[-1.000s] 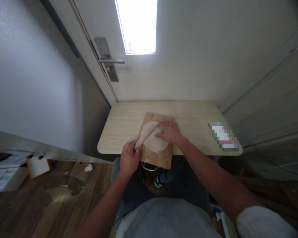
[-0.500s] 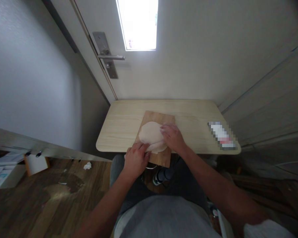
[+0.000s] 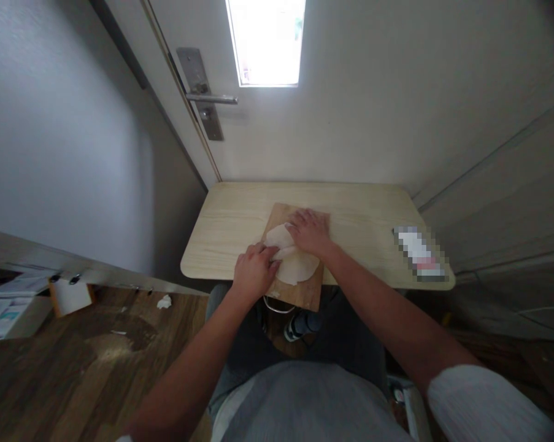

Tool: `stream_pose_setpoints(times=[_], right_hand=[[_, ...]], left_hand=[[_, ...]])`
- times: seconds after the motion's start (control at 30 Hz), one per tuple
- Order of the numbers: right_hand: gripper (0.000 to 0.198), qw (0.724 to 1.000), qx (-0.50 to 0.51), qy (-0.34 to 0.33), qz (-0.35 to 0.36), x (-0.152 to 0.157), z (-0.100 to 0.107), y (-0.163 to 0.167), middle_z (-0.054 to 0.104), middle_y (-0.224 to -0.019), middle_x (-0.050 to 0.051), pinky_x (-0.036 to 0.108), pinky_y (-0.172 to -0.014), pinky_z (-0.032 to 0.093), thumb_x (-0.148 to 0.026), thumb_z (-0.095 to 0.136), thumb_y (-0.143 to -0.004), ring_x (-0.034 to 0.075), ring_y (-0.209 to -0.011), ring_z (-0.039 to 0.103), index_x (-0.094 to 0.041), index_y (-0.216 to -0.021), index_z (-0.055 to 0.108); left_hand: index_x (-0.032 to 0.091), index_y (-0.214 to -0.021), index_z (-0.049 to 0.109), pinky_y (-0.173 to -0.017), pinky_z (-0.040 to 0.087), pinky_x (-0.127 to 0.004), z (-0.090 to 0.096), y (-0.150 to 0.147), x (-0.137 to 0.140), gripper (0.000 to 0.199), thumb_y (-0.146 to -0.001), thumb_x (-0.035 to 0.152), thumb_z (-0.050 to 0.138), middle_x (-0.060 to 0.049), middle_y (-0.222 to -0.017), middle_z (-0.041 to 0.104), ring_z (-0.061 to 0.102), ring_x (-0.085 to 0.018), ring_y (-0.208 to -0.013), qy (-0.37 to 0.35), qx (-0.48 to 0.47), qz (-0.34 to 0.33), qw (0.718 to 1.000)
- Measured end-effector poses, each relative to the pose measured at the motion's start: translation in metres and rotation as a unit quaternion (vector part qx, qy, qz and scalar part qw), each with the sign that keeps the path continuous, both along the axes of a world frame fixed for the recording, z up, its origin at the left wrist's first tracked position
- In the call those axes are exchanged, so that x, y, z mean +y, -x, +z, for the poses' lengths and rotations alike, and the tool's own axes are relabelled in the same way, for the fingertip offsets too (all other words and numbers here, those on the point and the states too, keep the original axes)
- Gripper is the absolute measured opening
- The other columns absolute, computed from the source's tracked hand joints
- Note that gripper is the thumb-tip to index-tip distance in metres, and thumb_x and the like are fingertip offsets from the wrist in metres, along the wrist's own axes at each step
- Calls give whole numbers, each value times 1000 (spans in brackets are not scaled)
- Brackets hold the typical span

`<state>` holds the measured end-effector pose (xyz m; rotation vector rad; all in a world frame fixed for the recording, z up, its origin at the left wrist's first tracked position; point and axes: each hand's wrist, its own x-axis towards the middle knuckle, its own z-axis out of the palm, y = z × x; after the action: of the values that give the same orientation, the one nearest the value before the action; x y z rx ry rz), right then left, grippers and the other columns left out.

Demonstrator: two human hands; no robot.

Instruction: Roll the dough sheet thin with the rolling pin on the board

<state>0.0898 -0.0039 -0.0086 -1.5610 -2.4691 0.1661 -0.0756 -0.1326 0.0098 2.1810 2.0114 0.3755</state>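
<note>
Head view: pale rolling pin (image 3: 284, 252) shifts up the brown wooden board (image 3: 310, 296), baring round cream dough (image 3: 299, 271). Left hand (image 3: 253, 269) grips; right hand (image 3: 310, 232) covers, closure unclear.

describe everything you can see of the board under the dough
The board is a flat, tan rectangle that looks like wood, with whitish patches near its near end. It lies slightly askew on the paler table, that end jutting past the table's near edge. The thin dough covers much of its middle. The left hand is over its left side, the right hand over its far part; whether either touches it is hidden.
</note>
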Motion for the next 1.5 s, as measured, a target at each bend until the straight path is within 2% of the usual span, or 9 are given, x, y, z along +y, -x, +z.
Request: stream_pose_setpoints(times=[0.13, 0.23, 0.37, 0.6, 0.83, 1.03, 1.23, 1.5], right_hand=[[43, 1000, 3, -13, -14, 0, -7, 2, 50, -148, 8, 58, -112, 27, -42, 36, -101, 31, -136, 40, -26, -134, 58], [46, 999, 6, -27, -28, -4, -11, 1, 46, -151, 10, 61, -113, 24, -42, 36, -101, 33, -139, 37, -25, -140, 53], [49, 999, 18, -29, -33, -9, -14, -1, 43, -154, 11, 61, -114, 21, -43, 37, -100, 35, -140, 35, -25, -144, 50], [49, 998, 25, -19, -51, -6, -10, 2, 46, -152, 10, 56, -113, 25, -41, 35, -101, 33, -138, 37, -24, -144, 49], [47, 997, 29, -48, -50, 0, -10, 7, 50, -148, 11, 53, -111, 26, -39, 34, -102, 33, -135, 38, -21, -141, 53], [48, 997, 22, -49, -51, 1, -11, 8, 50, -148, 10, 53, -110, 27, -40, 35, -101, 33, -135, 39, -22, -142, 53], [51, 995, 41, -54, -67, -10, -15, 2, 45, -153, 11, 55, -114, 23, -43, 36, -102, 33, -139, 36, -24, -147, 48], [54, 995, 46, -68, -63, -21, -24, -4, 41, -156, 12, 56, -115, 23, -44, 35, -101, 32, -141, 35, -20, -150, 44]], left_hand=[[28, -117, 68, -91, 47, -39, 0, -1, 7, 30, -91, 41, 60, -7, -113, 65, 58, -26, -109, -5, -34, 8, 999], [25, -113, 69, -93, 47, -39, 5, 2, 16, 30, -93, 43, 58, -7, -111, 66, 58, -26, -108, -19, -52, 34, 998], [24, -116, 67, -93, 45, -40, 6, 0, 39, 31, -98, 40, 48, -9, -117, 64, 55, -27, -112, -53, -29, 68, 996], [18, -113, 64, -96, 40, -47, -4, -20, 70, 33, -100, 35, 39, -14, -119, 62, 54, -30, -113, -56, 26, 65, 996], [16, -106, 66, -93, 40, -47, -1, -20, 73, 39, -101, 35, 33, -15, -112, 64, 55, -30, -110, -66, 56, 55, 995], [19, -105, 65, -87, 42, -45, -6, -20, 77, 34, -101, 33, 34, -13, -109, 65, 57, -30, -106, -71, 75, 37, 994], [22, -126, 55, -97, 41, -48, -8, -25, 68, 33, -99, 30, 39, -11, -128, 62, 54, -29, -115, -78, 59, 35, 995], [24, -135, 49, -110, 33, -54, -10, -30, 57, 38, -99, 29, 37, -9, -142, 54, 48, -29, -127, -71, 53, 27, 996]])
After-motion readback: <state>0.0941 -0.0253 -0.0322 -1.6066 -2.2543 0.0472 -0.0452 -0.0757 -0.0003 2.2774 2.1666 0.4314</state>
